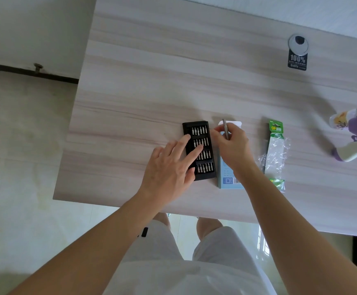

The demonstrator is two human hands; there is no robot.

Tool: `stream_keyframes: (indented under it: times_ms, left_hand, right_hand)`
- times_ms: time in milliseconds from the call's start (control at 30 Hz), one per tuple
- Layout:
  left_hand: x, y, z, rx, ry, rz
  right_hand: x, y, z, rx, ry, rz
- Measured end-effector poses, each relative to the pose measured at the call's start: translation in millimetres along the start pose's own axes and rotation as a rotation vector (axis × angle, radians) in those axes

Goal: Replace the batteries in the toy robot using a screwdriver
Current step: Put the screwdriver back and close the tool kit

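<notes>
Now: choosing a bit, I judge.
My left hand (169,165): fingers spread, tips resting on bit case (206,167).
My right hand (233,145): pinching screwdriver (225,128).
Toy robot (354,133): table's right edge, well apart.
Risk: wrong-size bit strips screw; nudged case spills bits.

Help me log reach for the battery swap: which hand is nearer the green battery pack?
Right. The right hand, holding the screwdriver handle, is beside the battery pack without touching it; the left hand is farther off, its fingers resting on the bit case.
</notes>
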State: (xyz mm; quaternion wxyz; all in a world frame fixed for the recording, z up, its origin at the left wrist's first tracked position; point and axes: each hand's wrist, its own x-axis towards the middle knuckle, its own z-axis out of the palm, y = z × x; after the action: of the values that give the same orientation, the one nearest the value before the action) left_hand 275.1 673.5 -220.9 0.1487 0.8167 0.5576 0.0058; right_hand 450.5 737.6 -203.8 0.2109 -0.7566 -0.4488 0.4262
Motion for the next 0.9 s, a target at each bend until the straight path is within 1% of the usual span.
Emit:
stream_keyframes:
  times_ms: [67, 167, 233, 433, 567, 733, 800, 900]
  left_hand:
    - [0, -1, 0, -0.013, -0.003, 0.001]
    - [0, -1, 0, -0.024, -0.003, -0.018]
    - [2, -1, -1, -0.017, -0.003, -0.024]
    - [8, -1, -4, 0.026, -0.01, 0.004]
    - [9, -1, -2, -0.004, -0.018, -0.024]
    - [8, -2, -2, -0.017, -0.017, 0.005]
    - [7, -3, -3, -0.042, -0.003, 0.017]
    - [6, -2, -6, -0.044, 0.042, 0.036]
  right_hand:
    - [-3, 3, -6, -0.051, 0.017, -0.029]
    - [-10, 6, -9, -0.17, -0.002, -0.061]
    - [-14, 9, -7, -0.2, -0.014, -0.061]
    - [-15, 15, -3, -0.153, -0.01, -0.015]
    - [-13, 16, -3, -0.136, -0.03, -0.001]
    - [-19, 11, -9, -0.157, -0.038, -0.045]
    - [-24, 5, -12, -0.129, -0.033, -0.03]
    - [-34, -4, -17, -0.024, -0.017, -0.015]
